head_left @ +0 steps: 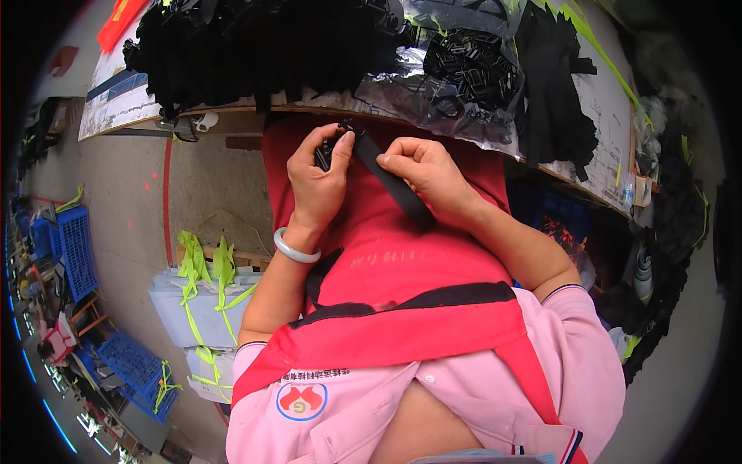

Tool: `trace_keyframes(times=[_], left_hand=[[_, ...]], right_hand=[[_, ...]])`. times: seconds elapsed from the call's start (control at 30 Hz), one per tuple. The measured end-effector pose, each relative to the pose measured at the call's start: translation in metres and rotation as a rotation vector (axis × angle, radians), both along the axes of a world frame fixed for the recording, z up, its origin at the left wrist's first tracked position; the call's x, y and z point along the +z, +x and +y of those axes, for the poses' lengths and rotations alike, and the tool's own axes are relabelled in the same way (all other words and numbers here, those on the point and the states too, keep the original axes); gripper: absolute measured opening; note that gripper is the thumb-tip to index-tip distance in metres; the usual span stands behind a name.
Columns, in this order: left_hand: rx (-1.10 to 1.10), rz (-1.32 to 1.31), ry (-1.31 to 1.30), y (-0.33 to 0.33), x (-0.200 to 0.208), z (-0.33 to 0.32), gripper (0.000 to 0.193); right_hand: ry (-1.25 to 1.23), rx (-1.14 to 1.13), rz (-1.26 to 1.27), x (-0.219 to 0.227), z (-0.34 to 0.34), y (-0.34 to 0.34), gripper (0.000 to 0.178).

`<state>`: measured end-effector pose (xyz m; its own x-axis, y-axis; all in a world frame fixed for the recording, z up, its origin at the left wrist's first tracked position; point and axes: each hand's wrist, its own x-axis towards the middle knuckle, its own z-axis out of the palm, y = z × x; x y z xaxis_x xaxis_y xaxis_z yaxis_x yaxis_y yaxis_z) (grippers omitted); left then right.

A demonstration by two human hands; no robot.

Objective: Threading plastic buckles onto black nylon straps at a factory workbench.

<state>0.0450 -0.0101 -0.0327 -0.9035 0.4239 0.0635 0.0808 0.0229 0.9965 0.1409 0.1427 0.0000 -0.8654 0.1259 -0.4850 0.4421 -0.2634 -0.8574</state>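
Note:
Above my lap, my left hand (318,174) is closed around several small black plastic buckles (325,153), with thumb and forefinger pinching at the upper end of a black webbing strap (396,185). A dark buckle piece seems to sit at that end, though the fingers partly cover it. From there the strap slants down to the right over my red apron (386,267). My right hand (427,172) has its thumb and curled forefinger at the strap's right edge, gripping it. Its other fingers are folded in.
On the table (599,93) ahead lie a large heap of black straps (255,54), an opened clear bag of black buckles (475,69) and more straps (553,85) at right. Tied pale bundles (182,309) stand on the floor at left, with blue crates (77,251) farther off.

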Motion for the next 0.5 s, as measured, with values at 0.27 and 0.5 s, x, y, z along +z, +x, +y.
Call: trace_keyframes(times=[0.27,0.5], left_hand=[[-0.056,-0.609,0.249,0.000,0.006,-0.001,0.019],[-0.149,-0.603,0.236,-0.001,0.004,-0.023,0.017]], right_hand=[[0.090,-0.122,0.260,-0.010,-0.013,-0.017,0.011],[-0.188,0.053,0.090,-0.004,0.000,-0.027,0.024]])
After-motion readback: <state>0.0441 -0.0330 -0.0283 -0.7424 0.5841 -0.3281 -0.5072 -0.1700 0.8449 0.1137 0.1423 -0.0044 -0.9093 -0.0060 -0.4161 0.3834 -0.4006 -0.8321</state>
